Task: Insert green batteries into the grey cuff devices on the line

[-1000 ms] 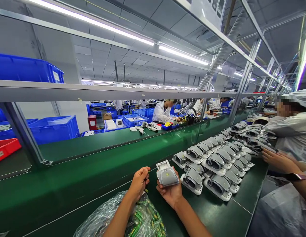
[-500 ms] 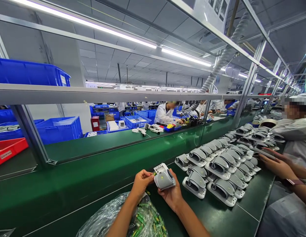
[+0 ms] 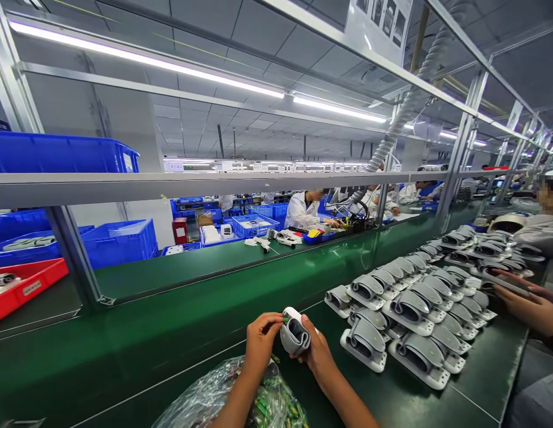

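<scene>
My right hand (image 3: 319,348) is wrapped around a wrist blood pressure monitor (image 3: 295,337), a white housing with a rolled grey cuff. The cuff's open end faces me. My left hand (image 3: 261,339) pinches a small green battery (image 3: 285,320) against the upper left of the white housing. How deep the battery sits is hidden by my fingers and the cuff. Below my left forearm lies a clear plastic bag (image 3: 200,389) holding many loose green batteries (image 3: 279,404).
Rows of similar monitors (image 3: 414,303) are stacked on the green bench to the right. Beyond them are a co-worker's hands (image 3: 533,303). A metal shelf rail (image 3: 241,181) crosses ahead. Blue bins (image 3: 120,244) and a red bin (image 3: 29,285) stand at the left.
The monitor has turned in my right hand, so the cuff's open end now shows instead of its outer side. My left hand stays at its edge. The view has shifted slightly.
</scene>
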Available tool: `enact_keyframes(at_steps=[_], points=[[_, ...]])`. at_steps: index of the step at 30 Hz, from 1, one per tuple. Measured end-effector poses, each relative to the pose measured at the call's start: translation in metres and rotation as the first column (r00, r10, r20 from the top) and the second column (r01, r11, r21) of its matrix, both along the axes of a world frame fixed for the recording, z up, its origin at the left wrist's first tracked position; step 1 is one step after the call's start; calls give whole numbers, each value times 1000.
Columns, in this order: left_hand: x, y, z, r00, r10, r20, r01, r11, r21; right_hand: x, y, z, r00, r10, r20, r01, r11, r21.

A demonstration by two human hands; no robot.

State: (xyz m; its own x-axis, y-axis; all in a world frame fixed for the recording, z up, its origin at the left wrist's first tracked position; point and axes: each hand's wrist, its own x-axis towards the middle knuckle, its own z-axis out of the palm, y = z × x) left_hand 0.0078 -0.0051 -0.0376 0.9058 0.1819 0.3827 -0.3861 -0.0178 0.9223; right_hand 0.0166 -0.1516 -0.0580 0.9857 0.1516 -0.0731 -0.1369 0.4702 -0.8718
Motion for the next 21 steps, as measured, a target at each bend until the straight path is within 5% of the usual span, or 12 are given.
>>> enact_keyframes(at_steps=[9, 21], points=[[2, 3, -2, 994, 94, -63, -91, 995, 42, -1, 0, -3, 999, 3, 37, 2, 989, -145], [6, 2, -9, 969, -74, -235, 36, 986, -162, -8, -7, 4, 956, -129, 262, 211, 925, -316]])
